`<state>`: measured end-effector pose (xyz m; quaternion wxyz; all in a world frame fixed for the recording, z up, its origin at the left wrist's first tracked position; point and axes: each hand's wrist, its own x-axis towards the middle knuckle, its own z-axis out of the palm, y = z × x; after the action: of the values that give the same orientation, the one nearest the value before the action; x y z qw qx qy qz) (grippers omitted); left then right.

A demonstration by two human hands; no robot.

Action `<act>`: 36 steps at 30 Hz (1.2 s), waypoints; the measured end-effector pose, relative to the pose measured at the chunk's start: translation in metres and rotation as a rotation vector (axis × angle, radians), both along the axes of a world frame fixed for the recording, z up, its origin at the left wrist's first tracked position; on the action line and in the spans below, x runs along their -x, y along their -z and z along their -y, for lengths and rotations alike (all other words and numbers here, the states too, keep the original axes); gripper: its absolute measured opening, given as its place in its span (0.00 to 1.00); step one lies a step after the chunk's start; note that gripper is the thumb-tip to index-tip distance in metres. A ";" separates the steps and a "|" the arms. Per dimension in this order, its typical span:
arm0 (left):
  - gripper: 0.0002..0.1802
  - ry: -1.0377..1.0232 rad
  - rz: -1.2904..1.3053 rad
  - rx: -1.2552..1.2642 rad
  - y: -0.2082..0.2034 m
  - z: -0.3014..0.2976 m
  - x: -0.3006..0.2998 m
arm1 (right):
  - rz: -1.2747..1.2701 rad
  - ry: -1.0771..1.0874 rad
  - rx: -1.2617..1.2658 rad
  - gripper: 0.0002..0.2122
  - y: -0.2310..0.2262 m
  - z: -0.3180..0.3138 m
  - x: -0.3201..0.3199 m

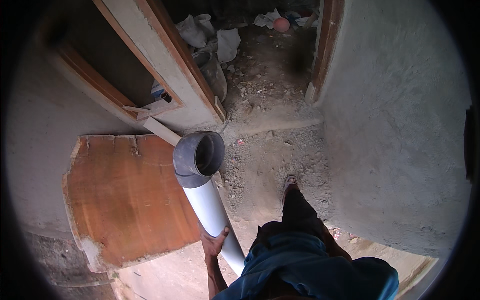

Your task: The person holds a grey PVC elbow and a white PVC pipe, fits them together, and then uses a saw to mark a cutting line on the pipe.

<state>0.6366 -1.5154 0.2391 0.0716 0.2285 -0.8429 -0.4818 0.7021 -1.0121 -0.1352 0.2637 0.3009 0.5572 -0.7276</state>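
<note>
My left hand (pixel 214 242) is wrapped round a white plastic pipe (pixel 206 204), thumb across its upper side. A dark grey elbow fitting (pixel 184 159) caps the far end of the pipe, its round open mouth facing up and to the right. The pipe's near end runs down beside my blue shirt and passes out of sight. On the right, my right forearm (pixel 336 246) hangs close to my thigh. My right hand is mostly hidden by my leg, so its fingers do not show.
An orange-brown wooden board (pixel 130 200) lies left of the pipe, with a narrow plank (pixel 161 131) by its far edge. Ahead, rubble covers the doorway floor (pixel 270 130). White sacks (pixel 228 45) and a pink round object (pixel 281 25) lie beyond. A plastered wall (pixel 395 120) stands right.
</note>
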 end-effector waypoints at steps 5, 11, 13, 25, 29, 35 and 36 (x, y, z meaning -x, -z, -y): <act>0.62 0.087 0.026 -0.042 -0.020 -0.048 0.137 | 0.122 0.222 0.426 0.25 0.006 -0.009 0.146; 0.61 0.183 0.165 -0.060 -0.089 -0.091 0.263 | 0.561 -0.020 0.114 0.20 -0.147 -0.022 0.266; 0.59 0.232 0.157 -0.055 -0.089 -0.097 0.300 | 0.531 -0.125 0.063 0.18 -0.150 -0.038 0.288; 0.57 0.200 0.076 -0.206 -0.065 -0.098 0.489 | 0.533 -0.479 -0.261 0.29 -0.111 -0.016 0.500; 0.57 0.162 -0.034 -0.193 -0.068 -0.087 0.562 | 0.531 -0.496 -0.336 0.33 -0.139 -0.007 0.602; 0.55 0.101 -0.020 -0.273 -0.091 -0.073 0.689 | -0.030 -0.648 -0.631 0.35 -0.174 -0.002 0.764; 0.56 0.139 -0.029 -0.216 -0.086 -0.067 0.709 | -0.170 -0.666 -0.622 0.35 -0.174 -0.005 0.786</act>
<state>-0.0727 -1.4484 0.3255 0.0250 0.1688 -0.7988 -0.5769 -0.0836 -1.0071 0.0387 0.3337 0.1099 0.8349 -0.4237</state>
